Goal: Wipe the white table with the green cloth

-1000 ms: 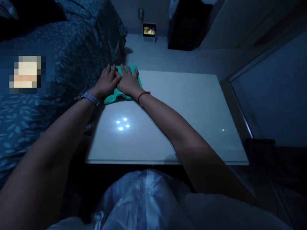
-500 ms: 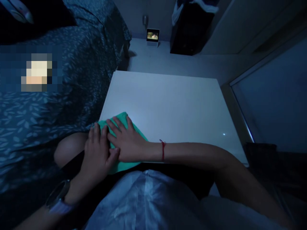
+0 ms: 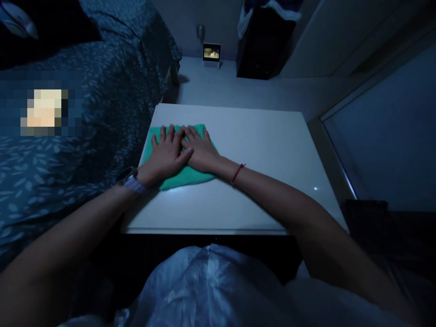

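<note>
A green cloth (image 3: 185, 177) lies spread on the left part of a white table (image 3: 259, 145). My left hand (image 3: 165, 156), with a watch on the wrist, rests flat on the cloth with its fingers spread. Beside it, my right hand (image 3: 201, 152) also presses flat on the cloth, fingers apart, a red string round its wrist. The two hands touch near the left thumb and the right fingers. Neither hand grips anything.
Left of the table is a bed with a leaf-patterned cover (image 3: 116, 91). Beyond the table, a small lit screen (image 3: 211, 52) stands on the floor near a dark bin-like box (image 3: 264, 45). A pale panel (image 3: 384, 131) is at the right.
Both hands and the green cloth have moved forward across the table, away from my body, and slightly right. The table's near edge now shows.
</note>
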Demonstrator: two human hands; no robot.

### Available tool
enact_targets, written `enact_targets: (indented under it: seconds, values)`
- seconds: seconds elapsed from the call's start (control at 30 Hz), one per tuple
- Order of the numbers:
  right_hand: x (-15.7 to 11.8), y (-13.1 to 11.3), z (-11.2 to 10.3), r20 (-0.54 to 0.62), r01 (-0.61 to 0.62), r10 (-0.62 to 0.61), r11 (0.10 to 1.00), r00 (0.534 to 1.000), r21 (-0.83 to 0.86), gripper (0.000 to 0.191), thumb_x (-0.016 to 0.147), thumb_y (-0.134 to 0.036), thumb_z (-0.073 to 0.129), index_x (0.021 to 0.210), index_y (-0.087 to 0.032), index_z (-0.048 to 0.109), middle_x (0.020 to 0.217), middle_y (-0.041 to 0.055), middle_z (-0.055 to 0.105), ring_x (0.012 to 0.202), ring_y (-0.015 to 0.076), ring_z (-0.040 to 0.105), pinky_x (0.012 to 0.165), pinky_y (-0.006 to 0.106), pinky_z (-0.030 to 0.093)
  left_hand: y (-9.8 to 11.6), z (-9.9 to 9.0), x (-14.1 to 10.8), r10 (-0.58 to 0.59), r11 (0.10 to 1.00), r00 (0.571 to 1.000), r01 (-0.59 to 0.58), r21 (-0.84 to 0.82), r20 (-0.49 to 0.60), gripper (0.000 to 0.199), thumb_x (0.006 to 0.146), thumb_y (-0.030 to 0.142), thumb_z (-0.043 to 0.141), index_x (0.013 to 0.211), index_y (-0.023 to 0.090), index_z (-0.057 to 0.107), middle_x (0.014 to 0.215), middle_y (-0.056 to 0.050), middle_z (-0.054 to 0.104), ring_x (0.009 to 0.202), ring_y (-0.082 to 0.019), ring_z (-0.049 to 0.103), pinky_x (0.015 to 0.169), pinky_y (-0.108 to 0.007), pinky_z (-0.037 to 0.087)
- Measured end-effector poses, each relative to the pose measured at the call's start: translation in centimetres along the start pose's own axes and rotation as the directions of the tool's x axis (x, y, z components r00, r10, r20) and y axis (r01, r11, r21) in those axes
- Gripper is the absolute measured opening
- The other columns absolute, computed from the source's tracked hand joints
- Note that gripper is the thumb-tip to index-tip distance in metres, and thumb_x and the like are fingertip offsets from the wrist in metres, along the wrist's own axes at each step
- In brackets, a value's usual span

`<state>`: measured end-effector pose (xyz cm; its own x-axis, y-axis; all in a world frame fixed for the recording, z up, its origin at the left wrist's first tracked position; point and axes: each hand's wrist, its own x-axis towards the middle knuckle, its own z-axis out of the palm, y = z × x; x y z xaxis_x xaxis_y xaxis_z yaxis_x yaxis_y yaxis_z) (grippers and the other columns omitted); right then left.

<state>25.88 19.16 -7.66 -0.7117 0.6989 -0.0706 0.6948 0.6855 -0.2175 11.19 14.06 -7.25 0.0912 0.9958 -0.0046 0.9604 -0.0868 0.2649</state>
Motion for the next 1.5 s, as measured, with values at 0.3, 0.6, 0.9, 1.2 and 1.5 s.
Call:
enact_targets:
  seconds: [0.3, 0.6, 0.9, 1.2, 1.5]
  values:
    - [7.5, 6.7, -2.3, -0.098, -0.212, 0.22, 0.974, 0.971, 0.083, 0.062, 0.113, -0.037, 0.033, 0.173, -0.021, 0.029, 0.178, 0.0096, 0.013, 0.166, 0.0331, 0.008, 0.129, 0.067, 0.007, -0.8, -0.8, 12.8, 0.047, 0.998, 0.999, -0.046, 0.038, -0.023, 0.076, 0.109, 0.058, 0.017, 0.171, 0.017, 0.032, 0.175, -0.019, 0.027, 0.164, -0.04, 0.018, 0.128, -0.064, 0.014]
    - [3.0, 3.6, -1.5, -0.095, -0.249, 0.251, 0.968, 0.963, 0.034, 0.062, 0.113, -0.039, 0.039, 0.173, -0.025, 0.03, 0.179, 0.0099, 0.012, 0.166, 0.0349, 0.007, 0.128, 0.069, 0.006, 0.3, -0.3, 8.0, 0.078, 0.994, 0.996, -0.08, 0.076, 0.037, 0.08, 0.11, 0.056, 0.019, 0.173, 0.008, 0.021, 0.177, -0.023, 0.013, 0.165, -0.043, 0.008, 0.128, -0.066, 0.01]
    - [-9.8, -2.2, 1.5, -0.083, -0.206, 0.204, 0.979, 0.975, -0.007, 0.067, 0.112, -0.046, 0.04, 0.173, -0.021, 0.029, 0.178, 0.0142, 0.01, 0.165, 0.038, 0.008, 0.128, 0.072, 0.009, 4.3, 1.8, -4.9, 0.234, 0.967, 0.97, -0.239, 0.086, 0.064, 0.087, 0.107, 0.062, 0.033, 0.172, 0.006, 0.024, 0.176, -0.026, 0.014, 0.164, -0.046, 0.009, 0.128, -0.068, 0.012]
    - [-17.5, -4.0, 2.0, 0.026, -0.205, 0.206, 0.978, 0.978, -0.031, 0.072, 0.109, -0.043, 0.044, 0.174, -0.015, 0.026, 0.178, 0.0153, 0.004, 0.166, 0.0385, 0.003, 0.128, 0.072, 0.003, 7.4, 4.0, -10.9, 0.375, 0.927, 0.926, -0.375, -0.008, 0.046, 0.101, 0.102, 0.075, 0.038, 0.173, 0.005, 0.02, 0.175, -0.031, 0.013, 0.163, -0.051, 0.007, 0.124, -0.075, 0.011]
    - [-8.0, 3.7, -0.4, 0.034, -0.201, 0.202, 0.979, 0.979, -0.032, 0.07, 0.111, -0.037, 0.037, 0.175, -0.016, 0.02, 0.178, 0.0158, 0.005, 0.166, 0.0365, 0.003, 0.128, 0.07, 0.004, 6.7, 2.6, 1.2, 0.261, 0.965, 0.957, -0.263, -0.001, 0.127, 0.096, 0.107, 0.069, 0.029, 0.173, 0.002, 0.011, 0.175, -0.031, 0.005, 0.163, -0.05, 0.001, 0.126, -0.071, 0.002]
